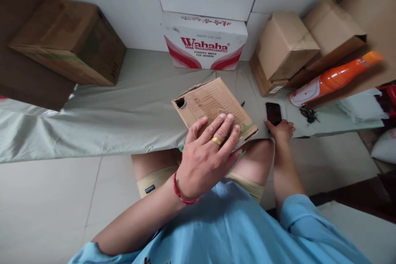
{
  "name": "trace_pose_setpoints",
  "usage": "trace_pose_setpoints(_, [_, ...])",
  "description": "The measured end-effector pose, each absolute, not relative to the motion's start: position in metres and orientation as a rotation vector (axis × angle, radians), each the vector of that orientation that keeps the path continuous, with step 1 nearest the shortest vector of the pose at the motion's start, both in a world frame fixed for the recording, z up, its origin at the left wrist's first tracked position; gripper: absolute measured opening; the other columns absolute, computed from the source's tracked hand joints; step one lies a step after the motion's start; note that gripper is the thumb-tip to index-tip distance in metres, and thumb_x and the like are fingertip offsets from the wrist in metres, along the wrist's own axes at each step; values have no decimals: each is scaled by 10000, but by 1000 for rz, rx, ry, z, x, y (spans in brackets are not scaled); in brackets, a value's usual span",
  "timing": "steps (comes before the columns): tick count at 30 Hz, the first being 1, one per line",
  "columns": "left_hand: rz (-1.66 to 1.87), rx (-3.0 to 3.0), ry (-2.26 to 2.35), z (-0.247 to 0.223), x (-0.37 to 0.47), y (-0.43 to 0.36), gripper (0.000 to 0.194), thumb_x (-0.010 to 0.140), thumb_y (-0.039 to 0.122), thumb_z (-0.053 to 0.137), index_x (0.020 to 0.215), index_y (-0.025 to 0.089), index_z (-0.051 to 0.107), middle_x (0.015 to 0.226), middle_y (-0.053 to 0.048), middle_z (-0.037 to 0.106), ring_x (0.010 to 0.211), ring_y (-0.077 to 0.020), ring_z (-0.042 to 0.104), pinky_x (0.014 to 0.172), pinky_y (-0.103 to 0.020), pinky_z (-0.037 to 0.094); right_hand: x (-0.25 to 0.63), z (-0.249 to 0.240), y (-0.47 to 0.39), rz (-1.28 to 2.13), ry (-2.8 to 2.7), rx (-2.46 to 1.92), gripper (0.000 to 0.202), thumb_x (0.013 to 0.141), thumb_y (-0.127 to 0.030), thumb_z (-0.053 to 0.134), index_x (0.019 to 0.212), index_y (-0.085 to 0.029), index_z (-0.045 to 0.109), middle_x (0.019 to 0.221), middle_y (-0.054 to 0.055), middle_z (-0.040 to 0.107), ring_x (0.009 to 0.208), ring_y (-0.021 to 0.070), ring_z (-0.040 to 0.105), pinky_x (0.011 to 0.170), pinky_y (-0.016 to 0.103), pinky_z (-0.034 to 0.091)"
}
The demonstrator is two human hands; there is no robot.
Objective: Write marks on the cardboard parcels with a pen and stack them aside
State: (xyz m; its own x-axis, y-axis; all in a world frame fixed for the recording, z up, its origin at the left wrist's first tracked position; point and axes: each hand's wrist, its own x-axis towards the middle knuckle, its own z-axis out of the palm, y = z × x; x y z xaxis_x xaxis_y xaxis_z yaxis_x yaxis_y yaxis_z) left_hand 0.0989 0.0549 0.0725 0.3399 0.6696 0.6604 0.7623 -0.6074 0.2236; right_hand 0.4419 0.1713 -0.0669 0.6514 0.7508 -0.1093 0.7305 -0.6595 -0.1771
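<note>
My left hand (210, 148), with a ring and a red string bracelet, lies flat on a small cardboard box (204, 99), fingers stretched out and a little apart. The box sits tilted at the table's front edge above my lap; one corner has a torn, dark hole, and printed lines cover its top. To the right, my right hand (281, 130) is closed around the near end of a black phone (274, 112) lying on the table. The dark tip of a thin object (243, 103) shows beside the box; the rest of it is hidden.
A pale cloth covers the table (139, 103). A white Wahaha carton (206, 45) stands at the back. Brown cartons stand left (71, 41) and right (286, 47). Near the right end are an orange bottle (335, 78) and keys (308, 114).
</note>
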Motion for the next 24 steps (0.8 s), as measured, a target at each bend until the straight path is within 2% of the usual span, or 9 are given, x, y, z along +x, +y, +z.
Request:
trace_pose_setpoints(6, [-1134,-2561,-1304,72,92,55,452,1044,335,668,1469,182,642,1559,-171,679,1480,-329,631,1300,-541,370,442,-63,170,291,-1252,-2721,955,807,-579,878,1461,47,573,1503,397,541,1461,522,512,1221,571,429])
trace_pose_setpoints(10, [-1219,-2610,-1240,72,81,55,423,1019,319,696,1415,179,650,1548,-185,679,1569,-354,535,1287,-556,423,442,-61,153,341,-1283,-2666,948,803,-525,875,1473,46,524,1453,397,579,1358,470,630,1149,516,497])
trace_pose_setpoints(14, [-1329,-2563,-1205,69,73,50,409,1004,317,724,1388,193,657,1554,-200,657,1618,-380,459,1289,-622,431,446,-60,143,477,-1297,-2596,854,808,-520,858,1447,-33,567,1332,319,699,1229,406,714,1047,465,552])
trace_pose_setpoints(17, [-1431,-2456,-1227,66,70,42,385,990,300,730,1357,198,676,1514,-203,661,1597,-392,477,1277,-648,449,447,-53,139,574,-1300,-2506,834,789,-548,845,1446,-109,577,1268,223,747,1142,334,737,973,405,579])
trace_pose_setpoints(21, [-1515,-2298,-1265,55,68,31,387,974,282,726,1352,215,670,1431,-170,672,1510,-378,567,1216,-606,530,429,-11,131,572,-1330,-2157,849,795,-607,795,1476,-165,550,1189,155,754,1025,294,736,900,412,601])
trace_pose_setpoints(24, [-1583,-2240,-1275,42,68,26,457,953,271,764,1389,201,645,1413,-169,650,1480,-380,585,1195,-585,552,393,45,117,438,-1501,-1835,884,815,-643,786,1534,-210,508,1213,144,735,1056,297,732,951,454,611])
